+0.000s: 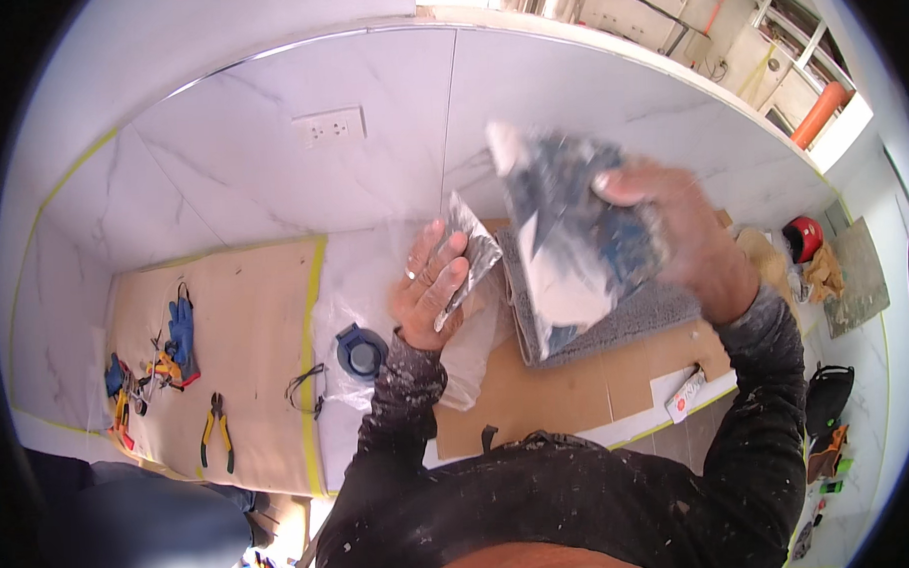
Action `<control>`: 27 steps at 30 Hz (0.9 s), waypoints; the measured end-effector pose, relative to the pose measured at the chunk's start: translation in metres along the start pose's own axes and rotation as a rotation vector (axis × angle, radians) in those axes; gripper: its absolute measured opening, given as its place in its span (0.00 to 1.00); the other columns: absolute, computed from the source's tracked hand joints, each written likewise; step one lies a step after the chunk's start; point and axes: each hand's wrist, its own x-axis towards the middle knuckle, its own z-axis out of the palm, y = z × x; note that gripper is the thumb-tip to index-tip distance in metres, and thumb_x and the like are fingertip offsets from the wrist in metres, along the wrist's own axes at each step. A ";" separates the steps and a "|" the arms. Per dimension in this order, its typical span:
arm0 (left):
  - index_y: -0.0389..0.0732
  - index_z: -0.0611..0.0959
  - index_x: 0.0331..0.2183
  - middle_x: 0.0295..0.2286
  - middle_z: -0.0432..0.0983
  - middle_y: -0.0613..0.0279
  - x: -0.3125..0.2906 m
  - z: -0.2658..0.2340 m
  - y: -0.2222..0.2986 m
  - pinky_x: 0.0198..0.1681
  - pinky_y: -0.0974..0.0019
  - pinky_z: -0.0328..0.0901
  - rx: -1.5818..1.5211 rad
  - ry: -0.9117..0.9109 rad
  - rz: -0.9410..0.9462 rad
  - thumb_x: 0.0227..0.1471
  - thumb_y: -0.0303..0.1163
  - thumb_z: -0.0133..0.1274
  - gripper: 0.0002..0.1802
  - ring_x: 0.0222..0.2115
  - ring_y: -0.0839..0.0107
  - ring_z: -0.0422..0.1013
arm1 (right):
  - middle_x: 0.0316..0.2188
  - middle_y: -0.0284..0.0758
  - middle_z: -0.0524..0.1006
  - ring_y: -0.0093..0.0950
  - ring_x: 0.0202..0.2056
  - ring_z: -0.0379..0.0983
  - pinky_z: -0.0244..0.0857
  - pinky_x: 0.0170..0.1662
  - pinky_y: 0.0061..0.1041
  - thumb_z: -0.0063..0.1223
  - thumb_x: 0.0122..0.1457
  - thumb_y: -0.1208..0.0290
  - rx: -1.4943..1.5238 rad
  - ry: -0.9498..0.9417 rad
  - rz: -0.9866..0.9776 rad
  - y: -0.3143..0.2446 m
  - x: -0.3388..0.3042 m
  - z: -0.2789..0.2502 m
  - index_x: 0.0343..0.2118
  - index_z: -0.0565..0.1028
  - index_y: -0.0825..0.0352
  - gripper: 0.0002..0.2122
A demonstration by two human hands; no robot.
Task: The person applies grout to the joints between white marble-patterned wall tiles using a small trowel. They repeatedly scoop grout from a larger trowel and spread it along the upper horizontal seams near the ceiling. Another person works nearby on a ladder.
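Observation:
My right hand [693,226], blurred by motion, grips the right edge of a flat plastic packet [579,270] with blue and white on it. The thumb lies over its face, and the packet hangs tilted above a folded grey textured mat [636,323]. To the left, my left hand [430,285] has a silvery, crinkled plastic piece [476,251] between its fingers and palm side. Beneath that hand lies a clear plastic bag [467,354], with a round dark-blue lid-like thing [362,352] to its left.
Brown cardboard [549,406] covers the counter under the mat. Pliers [217,432], a blue glove [181,329] and small tools lie on the taped board [266,341] at left. A marbled wall with a socket [329,128] rises behind. A person's dark clothing [142,515] shows at lower left.

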 end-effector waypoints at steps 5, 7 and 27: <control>0.40 0.74 0.52 0.49 0.73 0.49 -0.041 0.015 0.012 0.57 0.52 0.59 -0.115 0.065 -0.311 0.56 0.22 0.49 0.21 0.55 0.48 0.65 | 0.43 0.46 0.76 0.39 0.44 0.72 0.62 0.51 0.36 0.53 0.55 0.58 -0.680 0.288 -0.344 0.045 0.117 -0.069 0.47 0.75 0.71 0.22; 0.39 0.74 0.52 0.49 0.73 0.48 -0.060 0.020 0.024 0.57 0.53 0.59 -0.158 0.015 -0.474 0.57 0.22 0.47 0.20 0.55 0.48 0.65 | 0.51 0.49 0.70 0.41 0.51 0.68 0.60 0.56 0.34 0.48 0.60 0.56 -0.935 0.109 -0.141 0.061 0.190 -0.084 0.53 0.71 0.70 0.24; 0.36 0.73 0.52 0.49 0.73 0.46 -0.117 0.006 0.039 0.57 0.54 0.60 -0.233 -0.136 -0.799 0.57 0.21 0.46 0.20 0.54 0.50 0.67 | 0.43 0.50 0.77 0.45 0.44 0.74 0.68 0.45 0.38 0.40 0.57 0.68 -1.152 -0.242 -0.126 0.128 0.380 -0.033 0.39 0.78 0.73 0.17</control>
